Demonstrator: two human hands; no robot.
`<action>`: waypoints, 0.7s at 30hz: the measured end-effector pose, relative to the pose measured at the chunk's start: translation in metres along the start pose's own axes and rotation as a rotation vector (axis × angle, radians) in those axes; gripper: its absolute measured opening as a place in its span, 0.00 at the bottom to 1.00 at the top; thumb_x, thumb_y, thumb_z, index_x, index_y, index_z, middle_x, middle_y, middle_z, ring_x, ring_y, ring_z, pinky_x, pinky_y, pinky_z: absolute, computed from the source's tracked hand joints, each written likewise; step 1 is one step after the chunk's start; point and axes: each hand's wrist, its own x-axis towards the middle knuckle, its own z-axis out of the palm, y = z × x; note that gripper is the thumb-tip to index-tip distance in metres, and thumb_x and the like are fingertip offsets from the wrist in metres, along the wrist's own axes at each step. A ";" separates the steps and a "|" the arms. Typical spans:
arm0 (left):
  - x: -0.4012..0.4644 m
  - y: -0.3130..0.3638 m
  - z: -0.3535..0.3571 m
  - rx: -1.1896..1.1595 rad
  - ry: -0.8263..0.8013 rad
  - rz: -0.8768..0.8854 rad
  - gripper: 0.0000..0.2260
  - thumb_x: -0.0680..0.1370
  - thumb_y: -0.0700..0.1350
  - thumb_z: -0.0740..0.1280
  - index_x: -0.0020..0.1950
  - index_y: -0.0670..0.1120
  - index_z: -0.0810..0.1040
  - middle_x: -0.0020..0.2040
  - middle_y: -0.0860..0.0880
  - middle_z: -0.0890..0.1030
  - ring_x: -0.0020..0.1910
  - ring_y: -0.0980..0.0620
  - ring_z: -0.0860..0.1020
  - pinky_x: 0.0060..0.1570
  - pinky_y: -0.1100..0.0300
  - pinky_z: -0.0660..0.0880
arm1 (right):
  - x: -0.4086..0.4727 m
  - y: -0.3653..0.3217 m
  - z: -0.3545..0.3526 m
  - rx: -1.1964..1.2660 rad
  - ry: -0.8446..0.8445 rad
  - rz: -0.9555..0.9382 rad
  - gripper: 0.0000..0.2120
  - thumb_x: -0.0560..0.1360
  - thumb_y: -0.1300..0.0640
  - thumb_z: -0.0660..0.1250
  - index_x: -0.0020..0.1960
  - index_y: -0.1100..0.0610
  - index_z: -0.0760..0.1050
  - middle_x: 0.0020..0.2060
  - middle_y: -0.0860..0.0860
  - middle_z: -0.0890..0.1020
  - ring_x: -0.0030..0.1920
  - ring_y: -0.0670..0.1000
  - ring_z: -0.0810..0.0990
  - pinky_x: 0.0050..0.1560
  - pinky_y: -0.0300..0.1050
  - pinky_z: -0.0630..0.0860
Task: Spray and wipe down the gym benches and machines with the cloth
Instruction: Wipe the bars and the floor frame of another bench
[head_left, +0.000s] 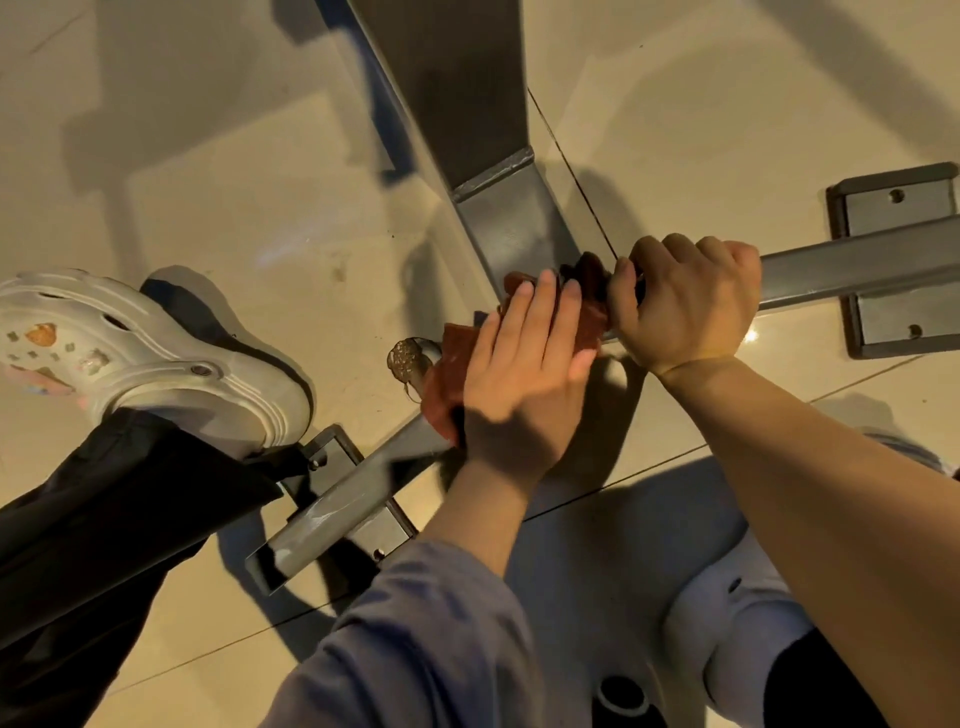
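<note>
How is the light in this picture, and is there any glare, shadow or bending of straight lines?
Head view: warm, dim light; a small glare spot on the floor tile beside the right hand; the left hand on the cloth is partly shaded; dark shadows of the metal frame fall on the floor; wide-angle lens bends straight bars at the edges.

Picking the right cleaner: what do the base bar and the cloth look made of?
Base bar: seemingly grey-painted steel tube; flat faces, dull sheen, a weld seam near the joint. Cloth: soft reddish-brown fabric, crumpled under the left hand; fibre type unclear.
</note>
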 end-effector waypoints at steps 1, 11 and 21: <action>-0.009 -0.012 -0.004 0.017 -0.007 0.045 0.22 0.83 0.52 0.54 0.75 0.46 0.65 0.74 0.43 0.69 0.72 0.45 0.68 0.67 0.47 0.69 | 0.000 -0.001 0.000 -0.001 -0.009 -0.002 0.19 0.78 0.49 0.54 0.35 0.57 0.74 0.28 0.54 0.75 0.30 0.58 0.71 0.41 0.50 0.67; -0.115 -0.097 -0.033 0.089 -0.062 -0.268 0.23 0.83 0.53 0.49 0.73 0.43 0.68 0.73 0.40 0.69 0.71 0.39 0.67 0.67 0.40 0.67 | -0.001 0.000 -0.001 -0.012 -0.012 0.020 0.19 0.77 0.49 0.55 0.37 0.58 0.77 0.34 0.55 0.77 0.32 0.57 0.73 0.43 0.49 0.67; -0.022 -0.007 0.008 -0.023 0.085 -0.199 0.22 0.84 0.51 0.49 0.72 0.44 0.70 0.70 0.45 0.74 0.68 0.48 0.73 0.66 0.50 0.70 | 0.000 -0.001 -0.003 -0.022 -0.028 0.028 0.19 0.77 0.49 0.54 0.37 0.58 0.76 0.32 0.56 0.76 0.32 0.58 0.72 0.43 0.49 0.65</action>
